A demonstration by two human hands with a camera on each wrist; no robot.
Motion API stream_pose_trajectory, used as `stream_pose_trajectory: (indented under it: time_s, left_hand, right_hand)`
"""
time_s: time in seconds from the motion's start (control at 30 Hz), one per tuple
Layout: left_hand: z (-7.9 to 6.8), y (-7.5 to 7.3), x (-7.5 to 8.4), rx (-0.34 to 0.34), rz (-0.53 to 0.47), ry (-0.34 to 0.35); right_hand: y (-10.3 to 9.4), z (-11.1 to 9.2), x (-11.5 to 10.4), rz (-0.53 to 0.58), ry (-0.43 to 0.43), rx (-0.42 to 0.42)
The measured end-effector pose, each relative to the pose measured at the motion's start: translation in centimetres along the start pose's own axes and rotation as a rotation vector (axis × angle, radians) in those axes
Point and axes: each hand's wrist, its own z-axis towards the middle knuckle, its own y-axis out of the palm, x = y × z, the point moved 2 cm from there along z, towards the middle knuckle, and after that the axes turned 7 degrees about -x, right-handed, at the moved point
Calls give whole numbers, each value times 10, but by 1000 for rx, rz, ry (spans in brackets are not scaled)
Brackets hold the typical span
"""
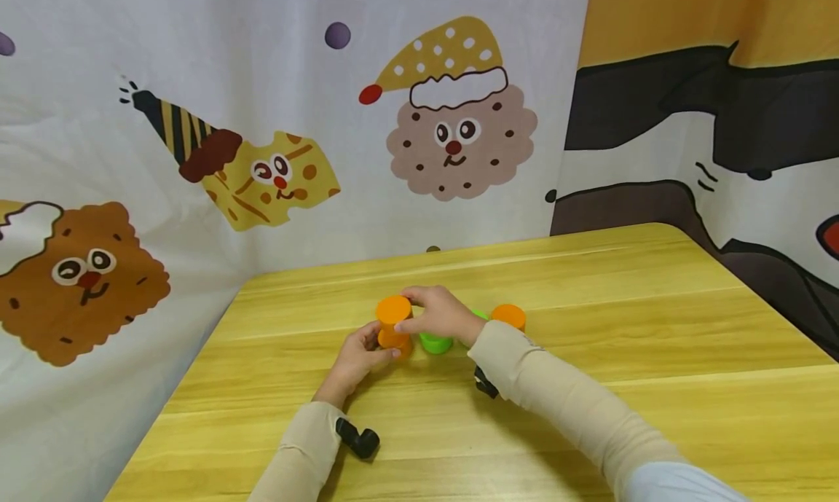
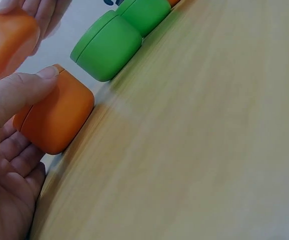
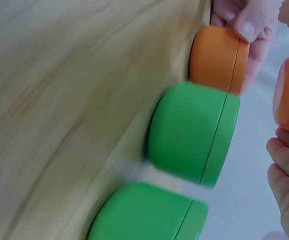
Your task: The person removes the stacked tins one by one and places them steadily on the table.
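My left hand [image 1: 357, 358] grips a small orange lidded jar [image 2: 62, 117] that stands on the table, its thumb along the lid seam in the left wrist view. A second orange jar [image 1: 394, 311] is in my right hand [image 1: 440, 314], held up close over the first one. The right fingers and thumb pinch it from the side. Just right of the lower orange jar stands a green lidded jar [image 3: 192, 135], partly covered by my right hand in the head view. Another green jar [image 3: 147, 215] follows in the row.
A further orange jar [image 1: 509, 316] stands at the right end of the row, behind the right sleeve. The wood-grain table [image 1: 419, 444] runs back to a cartoon-printed cloth [image 1: 295, 247]. Black camera mounts sit on both wrists.
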Motion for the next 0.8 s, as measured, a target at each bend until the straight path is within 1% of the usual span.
stream_pose_trajectory:
  time_s: [0.1,0.3,0.47,0.63,0.8]
  left_hand:
    - [0,1,-1,-2,-3,-8]
    - [-1,3,-1,-8,-3,-19]
    - [-1,2,-2,-8,3,-13]
    - [-1,1,-1,-4,12,1]
    - [0,-1,1,-5,22,-11]
  right_hand:
    - [-5,-5,7,3,19,23]
    - [-14,-17,22,78,21,84]
    - [-25,-26,32,128,48,147]
    - [-37,-35,40,122,57,205]
    - [-48,-46,48,128,66,242]
